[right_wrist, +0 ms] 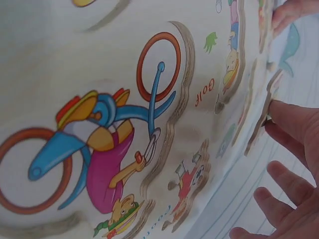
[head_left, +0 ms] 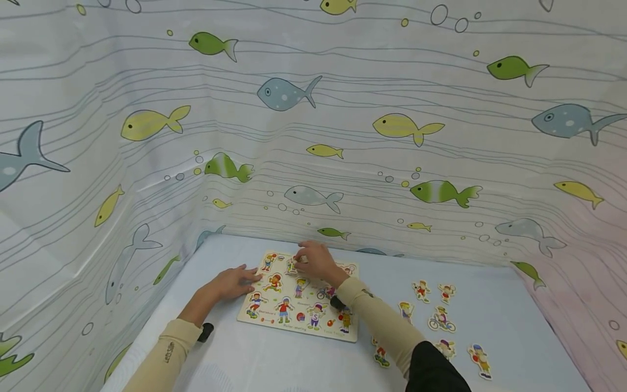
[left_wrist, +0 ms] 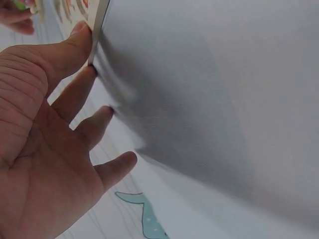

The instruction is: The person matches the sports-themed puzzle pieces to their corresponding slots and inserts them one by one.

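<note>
- Left hand (head_left: 235,282) lies flat, fingers straight, steadying the left edge of a pale wooden sports-figure puzzle board (head_left: 300,321)
- Right hand (head_left: 317,260) pinches a small cut-out figure piece (head_left: 293,266) over the board's far row, apparently mid-placement
- Next comes seating that piece squarely in its recess
- Loose cut-out figures (head_left: 441,318) wait right of the right hand

I'm at a curtained-off table booth: fish-print curtain (head_left: 343,109) on three sides, pale blue table (head_left: 490,305) beneath me.
</note>
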{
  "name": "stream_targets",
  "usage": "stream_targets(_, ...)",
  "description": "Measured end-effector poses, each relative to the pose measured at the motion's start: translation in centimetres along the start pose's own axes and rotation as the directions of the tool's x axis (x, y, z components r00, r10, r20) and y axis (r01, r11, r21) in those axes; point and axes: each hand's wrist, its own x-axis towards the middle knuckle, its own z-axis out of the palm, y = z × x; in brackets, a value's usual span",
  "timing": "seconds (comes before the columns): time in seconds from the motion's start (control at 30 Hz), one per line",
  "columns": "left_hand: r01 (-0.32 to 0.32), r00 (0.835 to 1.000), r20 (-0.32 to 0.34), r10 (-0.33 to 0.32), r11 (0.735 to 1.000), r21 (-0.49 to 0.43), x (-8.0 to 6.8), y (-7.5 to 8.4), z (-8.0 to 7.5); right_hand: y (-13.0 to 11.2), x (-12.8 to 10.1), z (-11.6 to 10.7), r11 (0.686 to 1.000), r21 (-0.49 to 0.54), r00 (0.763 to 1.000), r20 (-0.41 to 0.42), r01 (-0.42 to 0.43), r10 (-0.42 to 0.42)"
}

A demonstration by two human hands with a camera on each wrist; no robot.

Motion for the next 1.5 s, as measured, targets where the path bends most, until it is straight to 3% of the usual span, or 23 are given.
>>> stream_targets(0.37, 0.013, 1.0, 0.002, -0.013, 1.0, -0.005, -0.1, 0.3, 0.0, -0.1, 0.1, 1.3, 0.994, 0.034, 0.992, 0.064, -0.107, 0.104)
stream_targets(0.63, -0.006, 1.0, 0.008, 0.006, 1.0, 0.007, -0.2, 0.5, -0.3, -0.5, 0.5, 1.2, 0.995, 0.025, 0.994, 0.056, -0.094, 0.092)
stream_targets(1.1, 0.017, 1.0, 0.005, -0.017, 1.0, -0.014, 0.0, 0.4, -0.1, -1.1, 1.1, 1.6, 0.994, 0.011, 0.991, 0.071, -0.111, 0.11)
stream_targets(1.5, 0.02, 1.0, 0.0, -0.02, 1.0, -0.021, 0.1, 0.3, 0.0, -1.3, 0.5, 1.0, 0.988, 0.015, 0.985, 0.08, -0.151, 0.149)
